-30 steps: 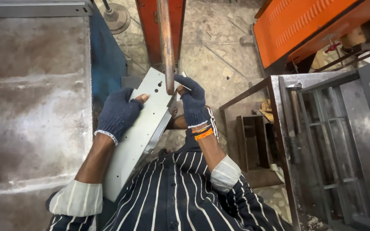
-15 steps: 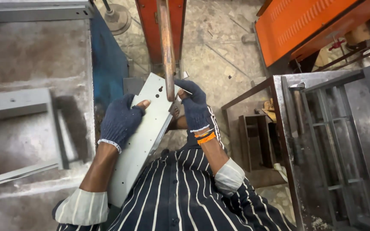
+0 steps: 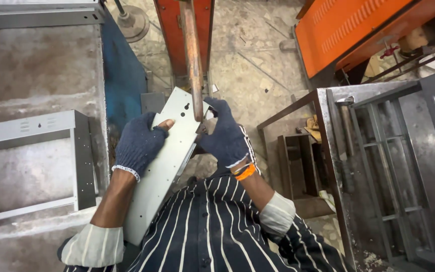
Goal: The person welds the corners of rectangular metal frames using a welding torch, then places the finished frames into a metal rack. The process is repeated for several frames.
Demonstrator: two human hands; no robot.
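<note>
The long pale grey sheet-metal panel [image 3: 164,166], punched with small holes, runs slantwise from the person's lap up to a rusty vertical bar [image 3: 192,60] just beyond the hands. The left hand [image 3: 138,146], in a dark knit glove, is clamped on the panel's left edge about halfway along, thumb laid over the face; the gloved right hand [image 3: 225,138] is closed around its upper right edge, close beside the bar. The two hands sit apart, one on each long side. It looks stiff and fairly light, with thin edges that could cut and a smooth painted face that may slide, so gripping both long edges near the middle seems the sound hold. Left of the left hand, a grey metal frame [image 3: 79,156] lies on a worn steel desk [image 3: 31,75]. Right of the right hand stands a grey welded rack [image 3: 378,166], and beyond it an orange machine housing [image 3: 348,30].
</note>
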